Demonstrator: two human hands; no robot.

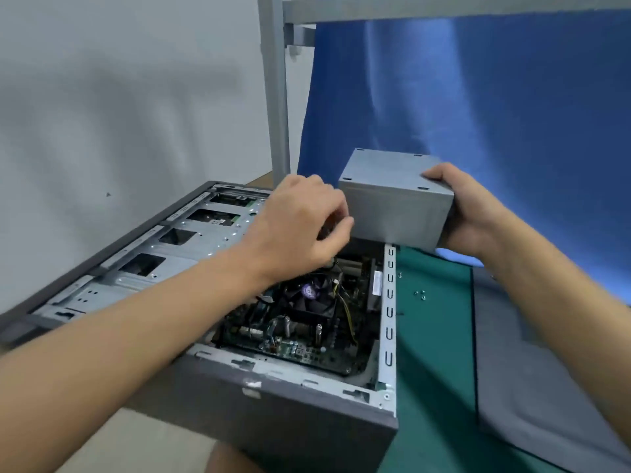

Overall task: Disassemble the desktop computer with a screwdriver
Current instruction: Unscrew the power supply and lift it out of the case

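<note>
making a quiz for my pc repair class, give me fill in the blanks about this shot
1. The right hand grips the power supply, a ____ metal box lifted over the computer case.
2. Loose screws lie on the green mat to the ____ of the computer case.
3. The CPU fan carries a ____ sticker.
4. The curtain behind is ____.
Missing: grey; right; purple; blue

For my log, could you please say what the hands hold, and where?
The right hand grips the grey rectangular metal box by its right end; the left hand curls at its left side, hold unclear.
</note>
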